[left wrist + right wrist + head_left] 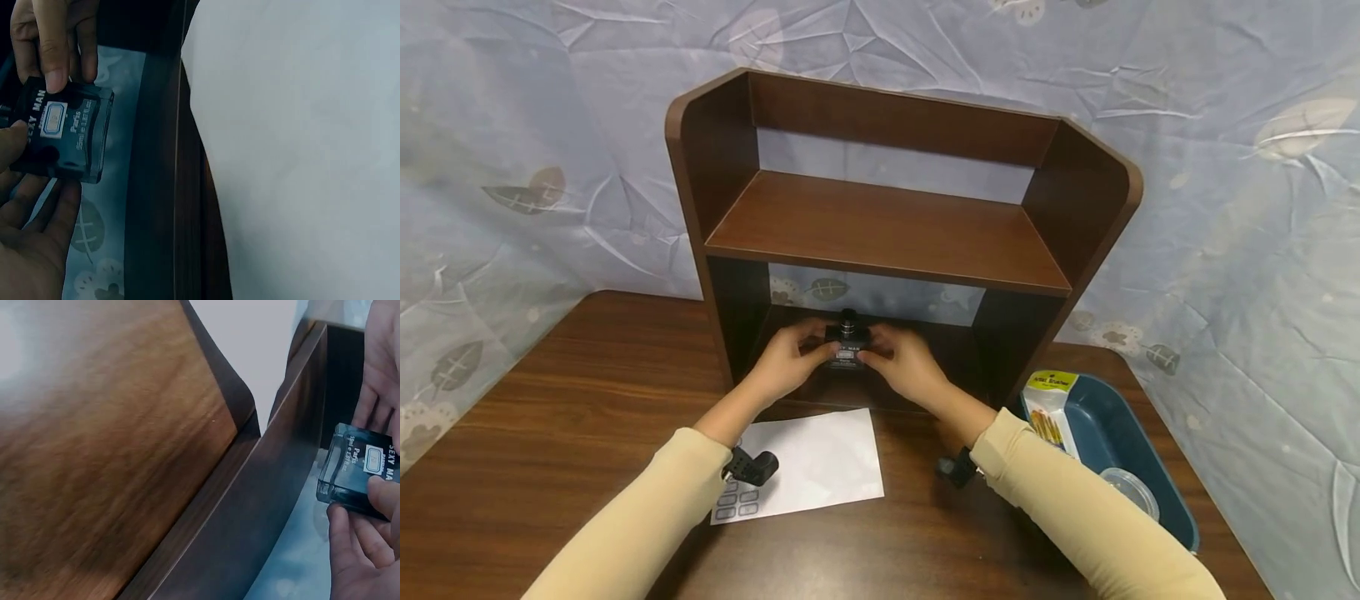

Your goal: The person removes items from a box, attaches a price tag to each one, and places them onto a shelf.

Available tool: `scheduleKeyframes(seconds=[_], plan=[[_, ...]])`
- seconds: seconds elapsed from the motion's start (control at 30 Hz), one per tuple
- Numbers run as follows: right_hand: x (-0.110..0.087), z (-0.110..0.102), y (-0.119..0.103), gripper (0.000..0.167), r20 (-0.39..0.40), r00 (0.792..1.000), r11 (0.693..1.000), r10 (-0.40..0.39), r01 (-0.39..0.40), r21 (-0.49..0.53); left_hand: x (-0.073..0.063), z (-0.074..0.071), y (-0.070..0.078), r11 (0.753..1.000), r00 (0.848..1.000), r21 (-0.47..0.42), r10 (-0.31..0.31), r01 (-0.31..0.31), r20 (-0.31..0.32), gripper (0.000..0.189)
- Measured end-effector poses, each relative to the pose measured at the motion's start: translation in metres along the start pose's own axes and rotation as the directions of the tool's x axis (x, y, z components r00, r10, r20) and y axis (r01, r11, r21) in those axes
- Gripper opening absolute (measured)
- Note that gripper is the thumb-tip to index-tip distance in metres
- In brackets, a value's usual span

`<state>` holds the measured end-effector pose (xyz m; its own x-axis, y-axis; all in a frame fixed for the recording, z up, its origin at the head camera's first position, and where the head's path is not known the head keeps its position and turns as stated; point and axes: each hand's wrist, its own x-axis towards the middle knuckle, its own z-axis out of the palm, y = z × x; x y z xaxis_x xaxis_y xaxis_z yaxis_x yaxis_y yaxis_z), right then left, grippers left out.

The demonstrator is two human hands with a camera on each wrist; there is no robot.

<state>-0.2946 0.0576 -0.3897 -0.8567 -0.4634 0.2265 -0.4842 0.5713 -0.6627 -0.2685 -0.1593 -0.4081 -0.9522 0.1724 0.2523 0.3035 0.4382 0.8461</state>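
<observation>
Head view, hands [784, 360] [912, 364] pinching dark bottle [848, 343], blue tray [1097, 417] holding brush packet [1051, 404], round clear item [1137, 490]

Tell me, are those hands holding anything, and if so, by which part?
Yes: a dark bottle, held by its two sides, the left hand on one and the right hand on the other, thumbs on its front.

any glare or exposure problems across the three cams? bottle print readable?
Head: well lit, soft sheen on the tabletop, the bottle's finer print too small; left wrist: dim and bluish, larger print readable; right wrist: glare bleaches the tabletop's upper-left corner, bottle cropped at right.
</observation>
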Motion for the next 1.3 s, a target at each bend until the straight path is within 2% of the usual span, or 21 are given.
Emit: scheduleKeyframes(seconds=[0.2, 0.4, 0.73, 1.3], plan=[[0.013, 0.006, 0.002, 0.047, -0.008, 1.000, 1.000, 0.023, -0.023, 0.012, 0.008, -0.004, -0.006, 0.998, 0.999, -0.033, -0.046, 0.046, -0.025, 0.043], [0.023, 0.015, 0.004, 0.043, -0.005, 1.000, 0.999, 0.019, -0.019, 0.026, 0.012, -0.006, -0.015, 0.991, 0.994, -0.089, -0.105, 0.103, -0.023, 0.043], [0.034, 0.024, 0.009, 0.045, 0.027, 0.997, 0.997, 0.072, -0.072, 0.008, 0.020, -0.006, -0.024, 0.986, 0.991, -0.096, -0.135, 0.133, -0.020, 0.040], [0.041, 0.034, 0.012, 0.043, 0.018, 0.998, 0.998, 0.068, -0.068, -0.016, 0.023, -0.004, -0.033, 0.977, 0.987, -0.141, -0.162, 0.160, -0.002, 0.040]])
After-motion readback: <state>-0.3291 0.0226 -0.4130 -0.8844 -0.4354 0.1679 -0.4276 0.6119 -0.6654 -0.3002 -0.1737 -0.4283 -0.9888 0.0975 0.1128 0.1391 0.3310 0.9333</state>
